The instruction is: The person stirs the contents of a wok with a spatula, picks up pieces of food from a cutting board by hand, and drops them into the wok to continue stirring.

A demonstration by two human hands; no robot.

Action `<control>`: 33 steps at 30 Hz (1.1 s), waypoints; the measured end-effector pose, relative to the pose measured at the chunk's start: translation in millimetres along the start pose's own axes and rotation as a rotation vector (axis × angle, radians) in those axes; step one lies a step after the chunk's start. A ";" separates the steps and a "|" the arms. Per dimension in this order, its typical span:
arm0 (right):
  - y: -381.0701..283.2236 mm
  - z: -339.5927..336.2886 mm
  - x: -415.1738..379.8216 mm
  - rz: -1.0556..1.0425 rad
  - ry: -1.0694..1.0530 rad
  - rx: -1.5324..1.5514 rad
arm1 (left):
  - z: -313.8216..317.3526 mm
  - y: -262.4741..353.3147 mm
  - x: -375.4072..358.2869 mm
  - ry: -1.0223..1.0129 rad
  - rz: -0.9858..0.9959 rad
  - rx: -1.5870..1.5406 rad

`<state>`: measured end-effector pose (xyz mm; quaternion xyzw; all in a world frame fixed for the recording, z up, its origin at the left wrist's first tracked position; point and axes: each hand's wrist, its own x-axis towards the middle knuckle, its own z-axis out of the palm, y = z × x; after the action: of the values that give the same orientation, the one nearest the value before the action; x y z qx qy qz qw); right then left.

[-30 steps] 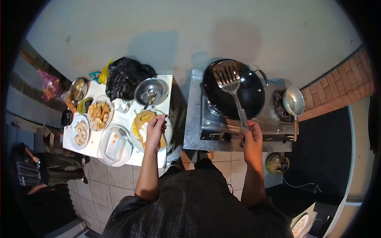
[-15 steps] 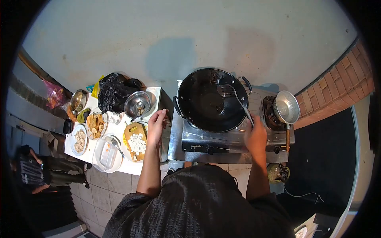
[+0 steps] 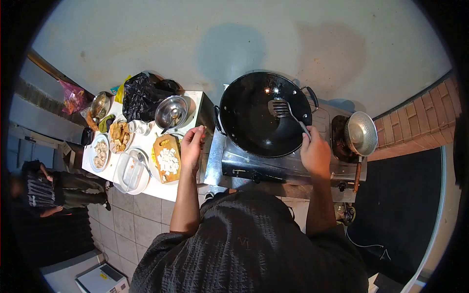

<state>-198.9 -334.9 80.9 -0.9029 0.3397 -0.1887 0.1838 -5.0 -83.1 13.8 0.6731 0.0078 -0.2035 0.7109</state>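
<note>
My right hand [image 3: 315, 152] is wrapped round the handle of a slotted spatula [image 3: 280, 109]. The spatula's head rests inside a large black wok [image 3: 249, 124] on the stove, towards its right side. The wok holds only a dark, shiny film. My left hand [image 3: 192, 148] is raised between the wok and the side table, its fingertips pinched together. A small pale bit seems to show at the fingertips, too small to name. Nearest to that hand, a wooden cutting board [image 3: 159, 146] carries white cubes [image 3: 168, 162].
A steel bowl [image 3: 171, 113], black plastic bag [image 3: 141, 100], plate of pale pieces [image 3: 100, 154], plate of fried pieces [image 3: 118, 136] and clear container [image 3: 131, 172] crowd the white table. A small metal pan [image 3: 360, 134] sits on the right burner. Another person [image 3: 41, 188] stands far left.
The whole view has shifted, with the wall shadows now further right. My right hand and the spatula have moved slightly within the wok. My left hand keeps its pinch.
</note>
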 end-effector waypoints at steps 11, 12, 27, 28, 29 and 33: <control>3.8 2.6 -5.0 0.052 -0.037 0.050 | -1.7 1.1 3.6 -0.046 -0.019 -0.020; 4.4 2.5 -6.0 0.038 -0.024 0.070 | -2.9 0.1 5.1 -0.049 -0.015 -0.024; -0.6 -12.4 -25.4 0.014 -0.057 0.207 | -3.9 2.7 7.4 -0.102 -0.005 -0.022; -3.2 -14.0 -25.3 0.014 -0.059 0.243 | -3.6 3.0 9.2 -0.111 -0.007 -0.037; -5.7 -15.0 -25.8 0.016 -0.058 0.242 | -3.8 2.7 8.8 -0.113 -0.008 -0.037; -10.8 -13.8 -16.3 -0.047 0.030 0.194 | -3.7 5.5 7.5 -0.124 -0.001 -0.063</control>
<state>-210.8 -319.0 94.2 -0.8856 0.3011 -0.2388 0.2609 4.5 -81.6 16.5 0.6367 -0.0293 -0.2447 0.7307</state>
